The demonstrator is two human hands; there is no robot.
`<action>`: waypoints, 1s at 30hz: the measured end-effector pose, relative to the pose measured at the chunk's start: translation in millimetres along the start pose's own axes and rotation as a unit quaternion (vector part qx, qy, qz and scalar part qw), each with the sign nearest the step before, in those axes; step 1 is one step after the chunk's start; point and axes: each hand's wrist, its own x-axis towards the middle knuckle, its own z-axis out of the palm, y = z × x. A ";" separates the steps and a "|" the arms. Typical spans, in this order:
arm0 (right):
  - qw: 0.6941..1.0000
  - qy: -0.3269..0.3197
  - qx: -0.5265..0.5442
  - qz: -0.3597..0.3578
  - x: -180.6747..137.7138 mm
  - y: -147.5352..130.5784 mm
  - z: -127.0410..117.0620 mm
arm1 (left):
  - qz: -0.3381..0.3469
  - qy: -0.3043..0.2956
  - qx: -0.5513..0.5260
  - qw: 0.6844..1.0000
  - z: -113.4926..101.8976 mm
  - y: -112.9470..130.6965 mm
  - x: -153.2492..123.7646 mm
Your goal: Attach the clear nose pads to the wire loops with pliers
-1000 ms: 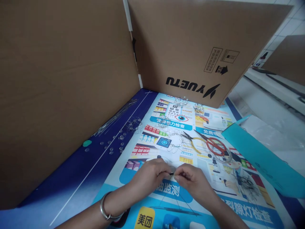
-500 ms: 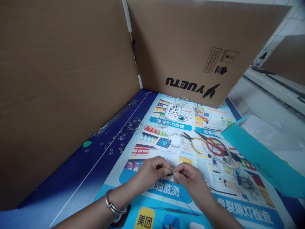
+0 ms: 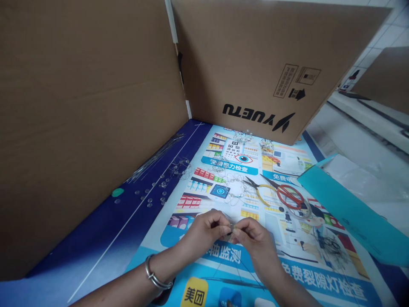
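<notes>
On my remote feed, the left hand and right hand nearly meet toward 6 o'clock, thumb and fingers of each pinching a tiny clear piece, mostly hidden between their tips. With those hands as the dial's centre, I see yellow-handled pliers at 1, red-handled scissors at 2, a wire tangle just past 3 and loose clear beads at 10.

Two hands, one pair of scissors
</notes>
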 end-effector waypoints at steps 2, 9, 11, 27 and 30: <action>1.000 0.002 0.008 -0.001 -0.3 0.7 0.2 | 0.003 0.003 -0.004 1.000 0.9 1.2 -0.3; 1.000 0.006 0.023 0.011 -0.3 -1.0 0.2 | 0.005 -0.005 0.000 1.000 2.8 4.4 -1.1; 1.000 0.004 0.024 0.010 -0.3 -2.0 -0.2 | 0.007 -0.005 0.007 1.000 2.7 4.0 -1.3; 0.934 -0.081 -0.347 -0.038 1.8 -27.4 -23.5 | 0.034 0.046 0.235 0.970 -9.8 15.9 1.1; 0.857 -0.166 -0.486 -0.048 -6.4 -37.3 -24.7 | 0.056 0.054 0.320 0.944 -14.4 17.3 2.1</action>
